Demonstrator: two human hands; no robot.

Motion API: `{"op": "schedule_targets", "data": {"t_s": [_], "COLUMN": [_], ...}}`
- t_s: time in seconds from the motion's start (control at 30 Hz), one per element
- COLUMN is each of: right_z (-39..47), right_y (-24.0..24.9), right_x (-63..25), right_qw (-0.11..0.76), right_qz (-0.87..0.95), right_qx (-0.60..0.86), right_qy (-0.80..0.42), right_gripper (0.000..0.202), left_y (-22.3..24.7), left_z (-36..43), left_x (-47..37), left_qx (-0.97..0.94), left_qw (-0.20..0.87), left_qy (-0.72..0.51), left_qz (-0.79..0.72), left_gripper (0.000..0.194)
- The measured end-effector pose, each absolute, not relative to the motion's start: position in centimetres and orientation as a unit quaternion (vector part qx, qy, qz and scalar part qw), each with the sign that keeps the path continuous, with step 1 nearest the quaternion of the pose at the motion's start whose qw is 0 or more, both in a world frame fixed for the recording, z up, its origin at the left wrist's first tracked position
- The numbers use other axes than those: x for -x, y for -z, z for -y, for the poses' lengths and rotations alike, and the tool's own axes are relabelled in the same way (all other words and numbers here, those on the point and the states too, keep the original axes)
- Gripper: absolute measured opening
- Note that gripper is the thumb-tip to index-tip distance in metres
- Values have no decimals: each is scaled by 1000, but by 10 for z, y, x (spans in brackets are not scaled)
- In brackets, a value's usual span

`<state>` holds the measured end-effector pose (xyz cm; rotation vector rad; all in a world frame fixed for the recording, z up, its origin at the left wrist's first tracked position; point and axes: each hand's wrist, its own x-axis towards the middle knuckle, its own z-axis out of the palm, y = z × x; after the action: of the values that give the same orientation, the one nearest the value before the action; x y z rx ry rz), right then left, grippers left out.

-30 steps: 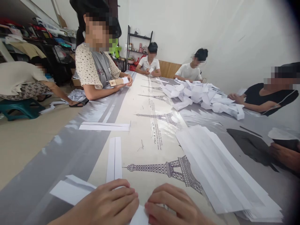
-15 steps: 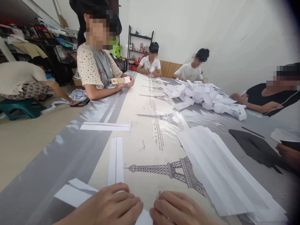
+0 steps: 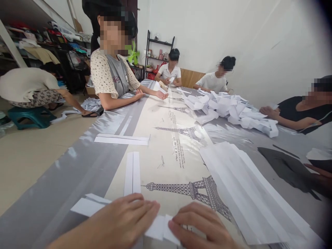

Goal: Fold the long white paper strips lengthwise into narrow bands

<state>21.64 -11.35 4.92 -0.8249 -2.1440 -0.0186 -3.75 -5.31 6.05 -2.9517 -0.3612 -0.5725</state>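
Note:
Low in the view, a white paper strip [image 3: 155, 229] lies on the table between my hands, with a crease or edge visible across it. My left hand [image 3: 124, 219] presses on its left part, fingers together and nearly straight. The curled fingers of my right hand [image 3: 202, 224] hold the strip's right end; the thumb is mostly hidden. Beside my left wrist lies a folded paper strip [image 3: 86, 207], partly covered by the hand. Just beyond my left fingers is an upright-lying folded strip [image 3: 132, 171], and another folded strip [image 3: 120, 139] lies crosswise farther off.
A stack of long white paper sheets [image 3: 241, 193] is at my right. Behind it lie a heap of crumpled paper strips [image 3: 228, 109] and a flat black piece [image 3: 287, 169]. Several people sit around the table; a co-worker's hand [image 3: 161, 95] reaches over the cloth at left.
My left fingers have straightened, and more of the strip shows between my hands. The co-worker at left has moved one arm forward across the table. The view has shifted slightly.

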Motion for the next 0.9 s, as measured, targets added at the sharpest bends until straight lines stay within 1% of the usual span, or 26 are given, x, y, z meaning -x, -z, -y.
{"op": "schedule_targets", "data": {"t_s": [0.03, 0.13, 0.23, 0.33, 0.37, 0.43, 0.5, 0.53, 0.6, 0.67, 0.77, 0.83, 0.9], "right_z": [111, 100, 89, 82, 82, 82, 85, 87, 89, 89, 86, 84, 82], "right_y": [-51, -55, -58, -60, -60, -58, -53, -50, -43, -36, -32, -32, -33], "right_x": [-224, -244, -260, -272, -274, -274, -271, -268, -262, -258, -259, -263, -266], "right_qw": [384, 376, 403, 423, 425, 427, 422, 412, 382, 358, 347, 359, 375], "right_qz": [863, 865, 857, 844, 839, 819, 783, 762, 726, 697, 672, 657, 639], "right_qx": [328, 332, 322, 329, 340, 382, 447, 482, 544, 587, 610, 612, 618], "right_qy": [-7, 1, 16, 16, 9, -30, -97, -132, -179, -204, -238, -254, -263], "right_gripper": [17, 26, 35, 42, 43, 37, 31, 32, 45, 51, 45, 39, 37], "left_y": [-60, -55, -50, -56, -58, -61, -60, -58, -53, -49, -42, -35, -27], "left_z": [46, 23, 1, -16, -20, -26, -29, -29, -27, -23, -18, -16, -16], "left_x": [43, 64, 84, 101, 105, 110, 111, 110, 106, 101, 95, 94, 94], "left_qx": [976, 980, 978, 975, 974, 970, 965, 962, 960, 960, 960, 957, 952], "left_qw": [58, 35, 36, 21, 19, 41, 83, 104, 135, 150, 162, 170, 175], "left_qy": [166, 139, 146, 132, 133, 147, 155, 155, 142, 123, 102, 109, 123], "left_qz": [128, 139, 147, 178, 183, 188, 197, 200, 200, 201, 205, 210, 220], "left_gripper": [39, 52, 56, 69, 73, 82, 83, 81, 78, 75, 72, 73, 76]}}
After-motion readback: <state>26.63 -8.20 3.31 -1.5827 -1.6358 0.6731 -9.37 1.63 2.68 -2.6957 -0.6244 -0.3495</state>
